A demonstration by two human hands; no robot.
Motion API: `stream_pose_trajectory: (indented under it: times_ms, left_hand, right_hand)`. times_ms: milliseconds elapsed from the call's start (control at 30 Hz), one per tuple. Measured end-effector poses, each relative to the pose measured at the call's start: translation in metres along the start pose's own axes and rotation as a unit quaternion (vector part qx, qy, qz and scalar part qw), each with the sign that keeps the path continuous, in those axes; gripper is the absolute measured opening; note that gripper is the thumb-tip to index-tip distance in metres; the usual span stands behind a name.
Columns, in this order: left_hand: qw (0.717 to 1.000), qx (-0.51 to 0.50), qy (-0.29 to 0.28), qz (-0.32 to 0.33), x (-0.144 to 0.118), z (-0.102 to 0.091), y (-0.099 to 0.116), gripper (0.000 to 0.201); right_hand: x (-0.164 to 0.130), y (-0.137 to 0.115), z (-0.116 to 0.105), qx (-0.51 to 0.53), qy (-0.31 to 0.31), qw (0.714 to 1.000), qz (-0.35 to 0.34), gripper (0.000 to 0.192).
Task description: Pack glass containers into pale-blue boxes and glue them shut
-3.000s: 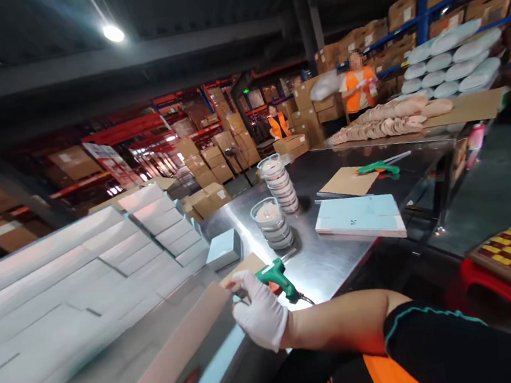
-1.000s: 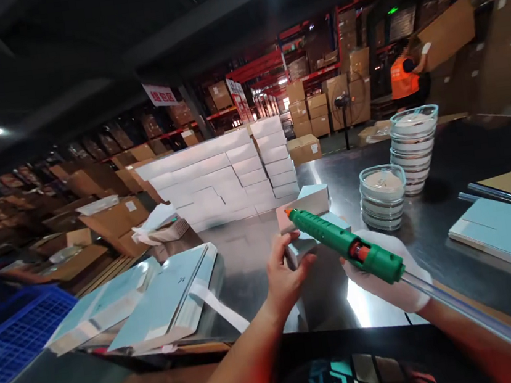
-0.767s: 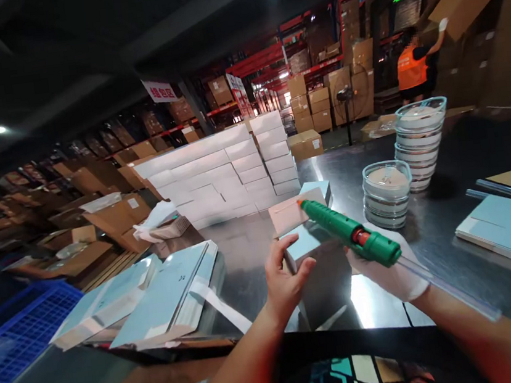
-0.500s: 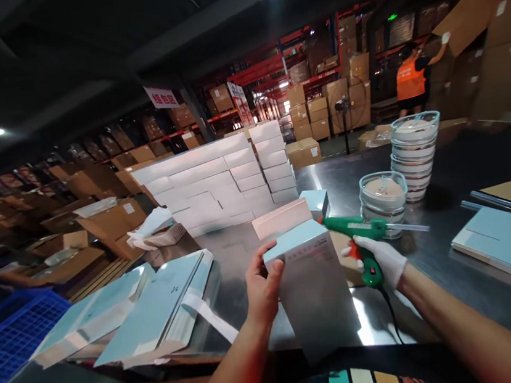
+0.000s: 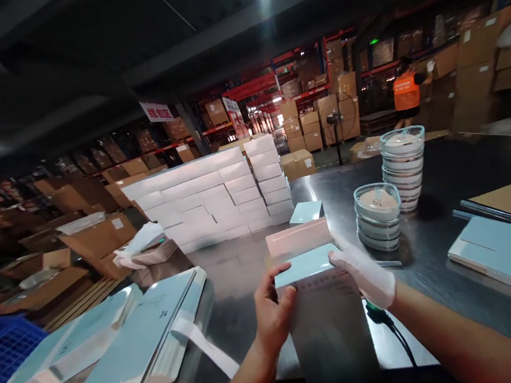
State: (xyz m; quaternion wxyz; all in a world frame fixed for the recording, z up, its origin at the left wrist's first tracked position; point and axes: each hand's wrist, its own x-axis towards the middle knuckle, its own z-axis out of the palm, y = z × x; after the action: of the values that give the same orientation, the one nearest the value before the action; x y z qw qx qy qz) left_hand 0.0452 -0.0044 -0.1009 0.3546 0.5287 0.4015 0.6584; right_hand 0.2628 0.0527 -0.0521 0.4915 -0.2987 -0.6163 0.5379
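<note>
Now both hands [image 5: 270, 314] [image 5: 363, 271] — clasping box [image 5: 328, 325].

Your right hand [image 5: 363, 273] wears a white glove; your left hand [image 5: 272, 310] is bare. The box [image 5: 324, 313] between them is pale blue on top, grey in front. Behind it, white cartons [image 5: 209, 191]; far beyond, an orange vest [image 5: 405, 90].

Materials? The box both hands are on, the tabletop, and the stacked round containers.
Box: looks like coated paperboard, pale blue matte top, satin grey side, crisp folded edges. Left hand bare, right hand in a white glove. Tabletop: likely stainless steel, mirror-like reflections. Round containers: seemingly clear plastic, contents show through.
</note>
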Motion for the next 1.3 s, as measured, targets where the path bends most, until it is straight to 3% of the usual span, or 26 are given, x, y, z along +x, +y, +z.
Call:
stream_pose_trajectory:
  times_ms: [100,233,300,400,467,700,800,867,967,1033,1067,1100,1167,1233,1267,1300]
  left_hand:
    - [0.998,0.021,0.007,0.059,-0.001,0.000,-0.005,0.058]
    - [0.986,-0.037,0.045,0.155,0.006,-0.004,-0.012,0.056]
    - [0.980,-0.042,0.002,0.195,0.011,-0.009,-0.010,0.055]
    - [0.957,0.008,-0.121,0.264,0.018,-0.015,0.001,0.037]
    - [0.938,0.023,-0.174,0.298,0.021,-0.015,0.008,0.030]
    - [0.919,0.035,-0.185,0.345,0.029,-0.015,0.014,0.027]
    - [0.907,0.127,-0.229,0.331,0.037,-0.027,0.029,0.023]
    - [0.867,0.275,-0.266,0.319,0.041,-0.030,0.047,0.023]
    - [0.770,0.468,-0.307,0.306,0.041,-0.023,0.075,0.037]
    - [0.735,0.514,-0.325,0.298,0.037,-0.018,0.088,0.056]
    - [0.733,0.519,-0.325,0.297,0.036,-0.018,0.091,0.062]
    - [0.742,0.518,-0.309,0.293,0.035,-0.022,0.092,0.064]
    - [0.802,0.486,-0.206,0.279,0.037,-0.037,0.089,0.062]
    - [0.882,0.403,-0.026,0.243,0.041,-0.059,0.077,0.072]
    - [0.909,0.354,0.058,0.211,0.042,-0.069,0.068,0.082]
    - [0.927,0.309,0.114,0.177,0.042,-0.076,0.058,0.092]
  right_hand:
    - [-0.005,-0.006,0.006,-0.023,-0.012,1.000,0.005,0.068]
    - [-0.011,0.011,-0.014,-0.108,-0.042,0.991,-0.067,0.079]
    - [-0.017,0.018,-0.023,-0.146,-0.058,0.981,-0.112,0.069]
    - [-0.027,0.019,-0.027,-0.169,-0.082,0.966,-0.177,0.037]
    - [-0.031,0.014,-0.027,-0.173,-0.101,0.955,-0.218,0.031]
    - [-0.023,0.008,-0.029,-0.195,-0.106,0.937,-0.271,0.030]
    - [-0.017,0.015,-0.026,-0.217,-0.094,0.922,-0.308,0.031]
    - [-0.015,0.020,-0.018,-0.245,-0.105,0.895,-0.358,0.037]
    - [-0.013,0.022,-0.004,-0.287,-0.152,0.856,-0.403,0.070]
    - [-0.007,0.018,-0.007,-0.298,-0.186,0.860,-0.371,0.094]
    - [-0.002,0.015,-0.016,-0.312,-0.183,0.867,-0.343,0.098]
    - [0.005,0.013,-0.029,-0.342,-0.153,0.872,-0.316,0.096]
    - [0.026,0.010,-0.068,-0.456,-0.019,0.852,-0.258,0.083]
    - [0.050,0.013,-0.115,-0.600,0.150,0.767,-0.171,0.076]
    - [0.061,0.016,-0.138,-0.654,0.193,0.723,-0.114,0.065]
    - [0.071,0.019,-0.157,-0.695,0.190,0.689,-0.078,0.049]
